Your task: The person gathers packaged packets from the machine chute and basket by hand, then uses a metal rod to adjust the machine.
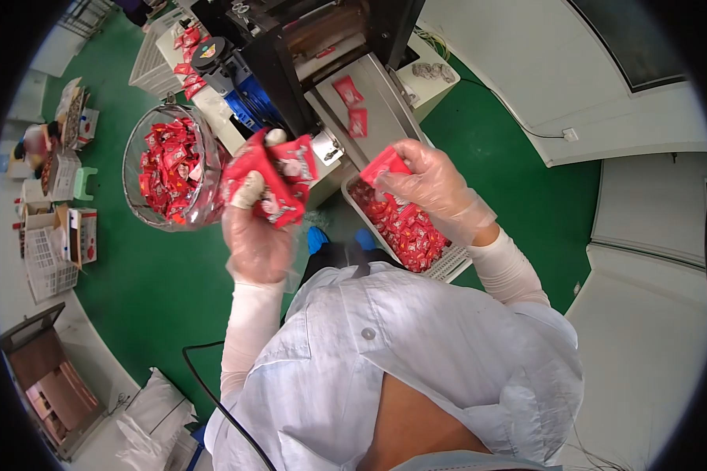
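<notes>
My left hand point(261, 235), in a clear plastic glove with white finger covers, is closed round several red snack packets point(271, 177). In a similar glove, my right hand point(432, 184) pinches one red packet point(383, 165) between thumb and fingers. Beneath that hand stands a white plastic basket point(457, 263) full of red packets point(408, 235). On the metal chute point(385, 102) of the machine lie two more red packets point(352, 106). Left of my left hand is a round wire basket point(133, 206), lined with clear plastic and heaped with the same kind of packets.
A dark machine point(283, 59) with a blue coil point(250, 100) rises ahead. More packets point(188, 59) lie on the table behind it. White crates point(51, 267), boxes and a green stool point(85, 183) stand at the far left, near another person point(38, 145). A cable point(518, 122) runs along the right wall.
</notes>
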`<state>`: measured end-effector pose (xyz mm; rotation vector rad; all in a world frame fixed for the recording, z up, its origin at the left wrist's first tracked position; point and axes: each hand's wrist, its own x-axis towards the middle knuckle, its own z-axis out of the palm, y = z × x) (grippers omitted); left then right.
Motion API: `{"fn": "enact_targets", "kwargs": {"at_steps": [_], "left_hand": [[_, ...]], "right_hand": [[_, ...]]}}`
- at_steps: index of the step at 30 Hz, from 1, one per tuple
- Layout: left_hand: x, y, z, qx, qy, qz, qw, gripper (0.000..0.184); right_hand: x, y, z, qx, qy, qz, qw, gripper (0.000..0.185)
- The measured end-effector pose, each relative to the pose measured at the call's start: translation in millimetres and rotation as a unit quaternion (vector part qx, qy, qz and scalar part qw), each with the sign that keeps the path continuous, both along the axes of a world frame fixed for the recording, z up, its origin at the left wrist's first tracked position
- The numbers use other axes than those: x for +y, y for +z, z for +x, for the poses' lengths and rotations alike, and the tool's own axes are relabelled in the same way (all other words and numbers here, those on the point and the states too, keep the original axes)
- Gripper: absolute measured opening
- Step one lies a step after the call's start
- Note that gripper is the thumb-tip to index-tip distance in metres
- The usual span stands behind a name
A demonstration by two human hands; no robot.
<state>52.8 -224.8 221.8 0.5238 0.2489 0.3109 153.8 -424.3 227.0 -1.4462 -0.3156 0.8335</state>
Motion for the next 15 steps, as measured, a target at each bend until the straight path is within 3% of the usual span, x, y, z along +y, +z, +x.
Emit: {"fn": "enact_targets", "kwargs": {"at_steps": [4, 6, 8, 12, 15], "left_hand": [[-36, -9, 13, 0.033, -0.095, -0.002, 0.995, 0.045], [-41, -67, 12, 0.026, -0.217, -0.023, 0.976, 0.039], [-66, -51, 16, 0.117, -0.229, 0.019, 0.966, 0.034], [-67, -79, 16, 0.138, -0.246, 0.03, 0.959, 0.033], [-60, -56, 20, 0.107, -0.232, 0.02, 0.967, 0.042]], "right_hand": [[-30, -19, 8, -0.094, -0.044, -0.129, 0.986, 0.02], [-53, -33, 13, -0.19, -0.07, -0.164, 0.965, 0.022], [-74, -52, 18, -0.312, -0.108, -0.195, 0.924, 0.025], [-84, -42, 16, -0.256, -0.154, -0.081, 0.951, 0.027], [-73, -3, -3, -0.172, -0.052, 0.019, 0.984, 0.028]]}}
